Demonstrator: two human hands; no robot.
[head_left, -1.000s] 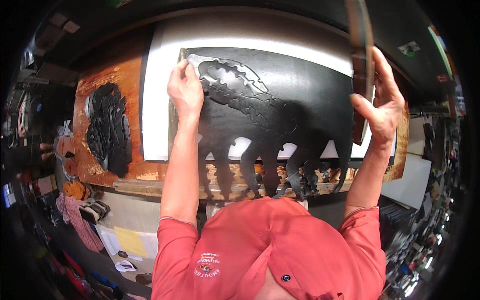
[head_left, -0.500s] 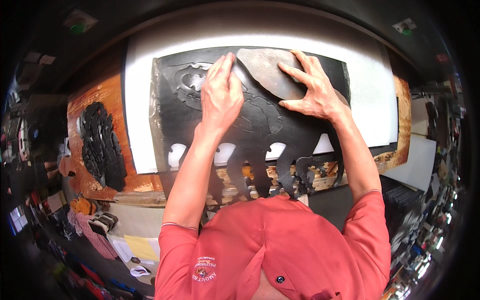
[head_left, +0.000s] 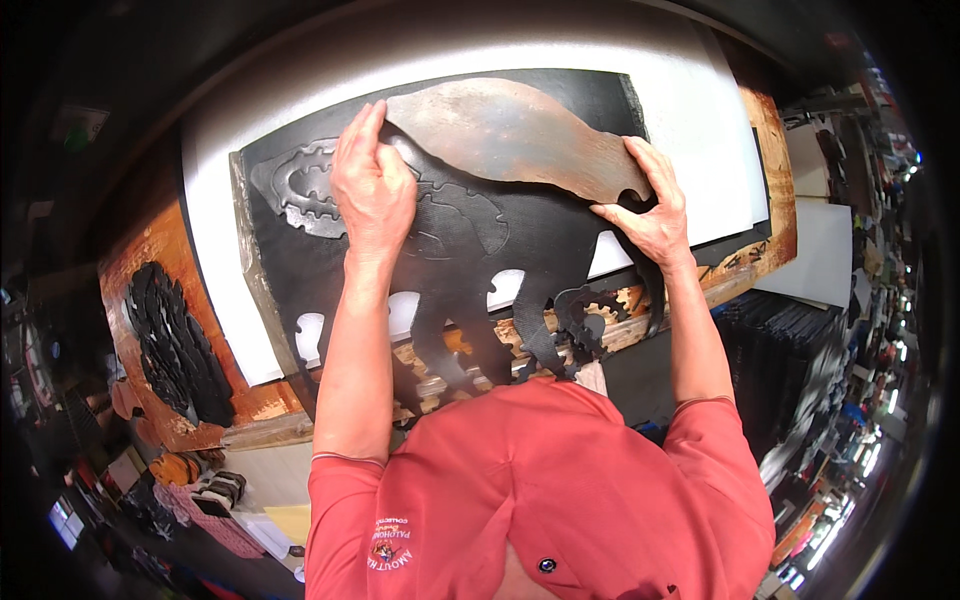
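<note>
A flat, curved plate (head_left: 510,135), mottled brown and grey and resembling a cutting die, lies across the far part of a black sheet (head_left: 330,265). My left hand (head_left: 374,200) has its straight fingers together against the plate's left end. Around the narrow right end my right hand (head_left: 650,205) is closed, thumb on the near side and fingers on the far side. Cut outlines (head_left: 305,190) show in the sheet left of my left hand, and a ribbed outlined piece (head_left: 465,215) shows right of it. Several curved openings run along the sheet's near side.
A white board (head_left: 225,270) lies beneath the sheet on a worn wooden table (head_left: 120,265). Black cut pieces are piled (head_left: 180,345) at the left. Dark stacked sheets (head_left: 775,345) stand at the right, and an overhead dark structure borders the far side.
My right hand has moved from the plate's middle to its narrow right end, uncovering more of the plate. My left hand is still at the left end. The whole view has turned slightly.
</note>
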